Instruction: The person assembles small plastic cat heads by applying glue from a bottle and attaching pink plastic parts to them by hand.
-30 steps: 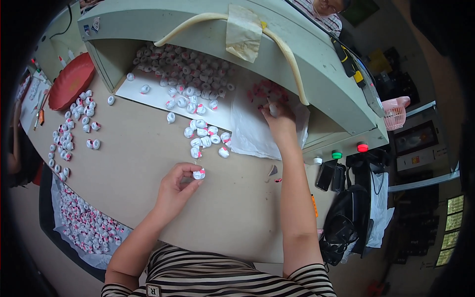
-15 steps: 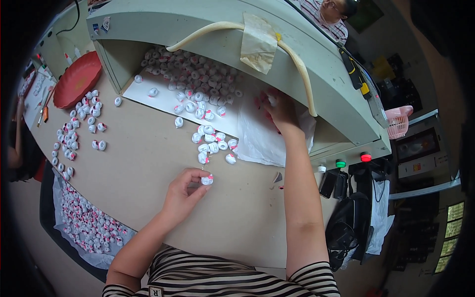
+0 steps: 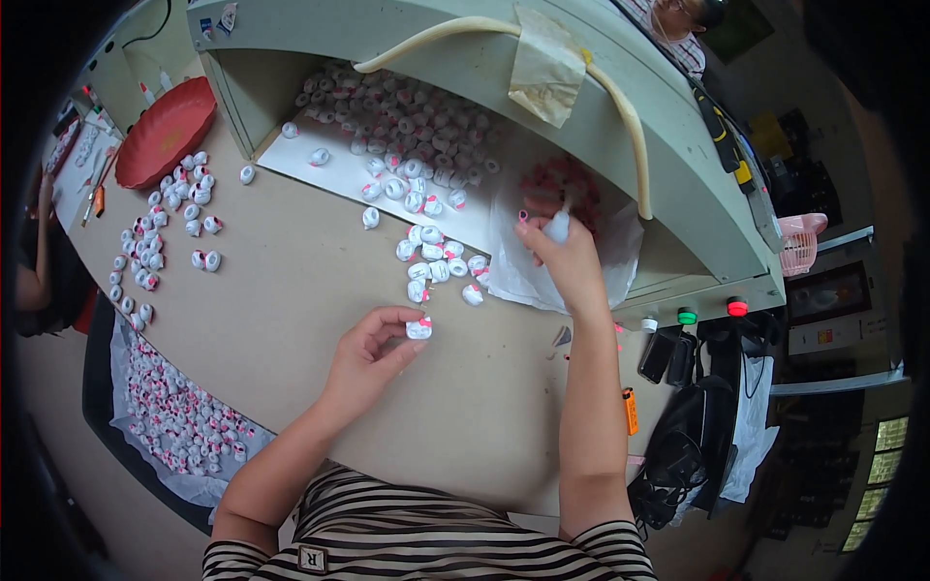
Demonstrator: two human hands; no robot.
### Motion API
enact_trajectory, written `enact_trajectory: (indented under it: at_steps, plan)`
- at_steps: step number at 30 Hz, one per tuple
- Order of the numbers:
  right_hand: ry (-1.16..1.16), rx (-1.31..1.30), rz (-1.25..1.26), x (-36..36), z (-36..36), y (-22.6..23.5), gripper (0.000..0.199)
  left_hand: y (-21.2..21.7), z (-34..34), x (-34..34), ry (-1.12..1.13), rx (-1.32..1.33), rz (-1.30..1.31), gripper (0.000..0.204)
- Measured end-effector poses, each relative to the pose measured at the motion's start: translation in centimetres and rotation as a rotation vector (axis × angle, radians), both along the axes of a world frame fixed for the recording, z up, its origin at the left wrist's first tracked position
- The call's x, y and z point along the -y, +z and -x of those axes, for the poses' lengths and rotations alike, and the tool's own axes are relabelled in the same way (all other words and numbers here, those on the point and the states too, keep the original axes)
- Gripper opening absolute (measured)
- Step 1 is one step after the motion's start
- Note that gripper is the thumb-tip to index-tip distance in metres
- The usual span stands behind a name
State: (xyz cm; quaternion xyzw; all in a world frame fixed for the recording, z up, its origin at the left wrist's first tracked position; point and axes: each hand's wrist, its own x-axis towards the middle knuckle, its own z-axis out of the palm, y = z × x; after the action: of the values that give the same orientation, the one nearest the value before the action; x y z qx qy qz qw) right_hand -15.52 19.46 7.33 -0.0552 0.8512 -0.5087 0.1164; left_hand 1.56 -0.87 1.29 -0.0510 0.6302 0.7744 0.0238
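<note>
My left hand [image 3: 373, 353] rests on the tan table [image 3: 291, 290] and pinches a small white piece with a pink tip [image 3: 419, 329] between thumb and fingers. My right hand [image 3: 562, 254] is raised over a clear plastic bag [image 3: 528, 276] of red-pink bits [image 3: 557, 184] and holds a small white piece [image 3: 559, 225] in its fingertips. A cluster of like white pieces [image 3: 436, 266] lies on the table between my hands.
A big heap of white pieces [image 3: 407, 121] fills the pale green machine's opening [image 3: 291, 87], with a cream hose [image 3: 635, 136] across it. More pieces [image 3: 160, 232] lie left, by a red tray [image 3: 165, 131]. A bag of pieces [image 3: 179, 416] hangs at the table's left edge.
My right hand has drawn back out of the bag, lifting a small white piece. My left hand has kept its pinched piece nearly still on the table.
</note>
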Motion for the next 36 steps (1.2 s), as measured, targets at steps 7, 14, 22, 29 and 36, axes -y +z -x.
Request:
enact_trajectory:
  at_steps: [7,14,22,29,36]
  plan:
    - [-0.016,0.329,0.580,1.4,-11.4,-0.9,0.015,0.7,0.0,-0.8,-0.022,-0.057,-0.102,0.033]
    - [0.026,0.578,0.771,1.3,-14.0,-2.7,0.013,0.8,-0.5,-1.0,-0.026,-0.023,-0.022,0.034]
    - [0.100,0.487,0.660,1.6,-14.0,-3.4,0.012,0.7,-0.7,-0.9,-0.061,-0.246,0.252,0.031]
    - [0.077,0.458,0.569,1.6,-14.1,-3.3,0.013,0.9,-0.7,-1.0,-0.122,-0.254,0.392,0.030]
    - [0.046,0.392,0.528,1.6,-14.2,-3.7,0.019,1.0,-0.7,-1.0,-0.118,-0.307,0.440,0.031]
